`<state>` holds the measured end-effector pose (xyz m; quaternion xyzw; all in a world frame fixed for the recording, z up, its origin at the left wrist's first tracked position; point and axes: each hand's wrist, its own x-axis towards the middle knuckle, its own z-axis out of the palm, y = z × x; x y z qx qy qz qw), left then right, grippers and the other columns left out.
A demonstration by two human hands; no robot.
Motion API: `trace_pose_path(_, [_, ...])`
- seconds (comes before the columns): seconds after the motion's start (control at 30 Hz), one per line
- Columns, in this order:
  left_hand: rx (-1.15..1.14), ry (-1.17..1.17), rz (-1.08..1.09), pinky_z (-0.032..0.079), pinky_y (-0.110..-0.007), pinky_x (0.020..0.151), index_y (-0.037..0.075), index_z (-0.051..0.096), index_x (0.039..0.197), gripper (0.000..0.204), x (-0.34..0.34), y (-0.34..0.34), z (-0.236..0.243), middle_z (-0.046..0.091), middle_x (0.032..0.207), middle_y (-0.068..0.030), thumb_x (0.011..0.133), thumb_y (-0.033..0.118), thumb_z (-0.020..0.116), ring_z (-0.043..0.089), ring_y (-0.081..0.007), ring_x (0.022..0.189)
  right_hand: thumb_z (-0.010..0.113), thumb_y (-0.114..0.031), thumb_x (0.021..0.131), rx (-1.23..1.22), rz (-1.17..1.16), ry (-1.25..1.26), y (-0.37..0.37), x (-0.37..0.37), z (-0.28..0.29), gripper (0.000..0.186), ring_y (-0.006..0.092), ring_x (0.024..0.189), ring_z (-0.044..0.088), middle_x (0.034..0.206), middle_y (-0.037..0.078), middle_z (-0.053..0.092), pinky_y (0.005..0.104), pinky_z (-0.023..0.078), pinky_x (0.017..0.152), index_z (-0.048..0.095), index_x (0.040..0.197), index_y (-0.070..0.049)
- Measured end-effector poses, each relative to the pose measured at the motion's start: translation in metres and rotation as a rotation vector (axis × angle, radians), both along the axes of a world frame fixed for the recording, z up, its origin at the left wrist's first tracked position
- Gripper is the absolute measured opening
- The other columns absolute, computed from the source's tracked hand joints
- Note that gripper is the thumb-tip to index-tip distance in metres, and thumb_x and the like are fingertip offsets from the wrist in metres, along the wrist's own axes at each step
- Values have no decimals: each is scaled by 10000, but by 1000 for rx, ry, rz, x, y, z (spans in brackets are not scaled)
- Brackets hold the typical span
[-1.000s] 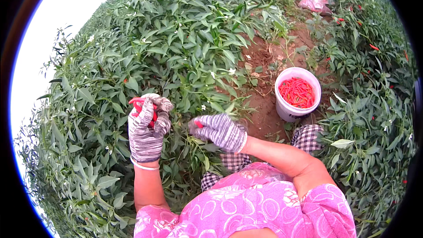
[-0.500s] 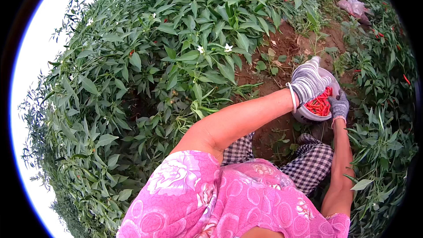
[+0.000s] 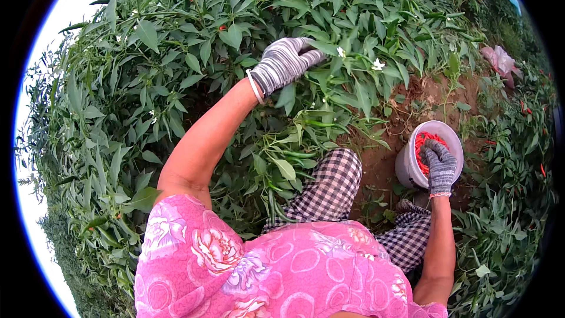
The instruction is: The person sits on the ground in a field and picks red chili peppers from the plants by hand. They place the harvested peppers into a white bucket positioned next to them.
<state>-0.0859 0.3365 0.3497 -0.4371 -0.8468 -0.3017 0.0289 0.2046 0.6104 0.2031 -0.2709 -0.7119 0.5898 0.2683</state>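
Note:
My left hand (image 3: 285,62), in a striped knit glove, reaches into the leafy chilli plant (image 3: 365,35), its thumb apart from its fingers, the tips partly among leaves. Green chillies (image 3: 318,123) hang below it. My gloved right hand (image 3: 438,165) is inside the white bucket (image 3: 406,165), its fingers curled down onto the red chillies (image 3: 425,140); whatever it grips is hidden.
Dense plants surround me on both sides. Bare brown soil (image 3: 368,159) runs between the rows beside my checked-trouser knees (image 3: 332,182). A crumpled pink bag (image 3: 500,65) lies farther up on the right.
Earlier both hands held red chillies, then went to the bucket. My left hand has since moved up and left into the leaves; my right hand remains at the bucket, now in it.

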Motion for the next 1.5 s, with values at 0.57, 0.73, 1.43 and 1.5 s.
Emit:
trace_pose_path(0.57, [-656,-40,-356,431,-418,582,47,643,671,411,41,-188,-126,554,583,-154,815,414,529,538,-331,581,698,-113,673,1025,260,-141,-243,-219,58,530,317,1051,525,1135,174,551,357,413,914,516,1168,-61])
trace_pose_path(0.73, [-604,-227,-322,459,-349,564,59,676,788,326,29,-157,-104,599,627,-140,812,368,572,582,-275,565,703,-189,689,260,569,-422,-225,-255,7,601,356,1050,512,1167,197,527,336,414,908,459,1213,-25])
trace_pose_path(1.43, [-38,103,260,471,-385,662,18,615,825,181,-138,50,-169,609,773,-177,687,96,529,579,-348,745,606,-342,767,513,796,-342,-251,-256,6,691,363,747,589,811,246,596,424,457,668,359,1241,96])
trace_pose_path(1.5, [33,176,312,469,-395,704,10,609,813,171,-146,39,-162,596,787,-191,669,93,568,565,-368,767,612,-341,764,517,761,-337,-247,-259,1,710,358,759,591,845,246,597,421,461,670,342,1253,97])
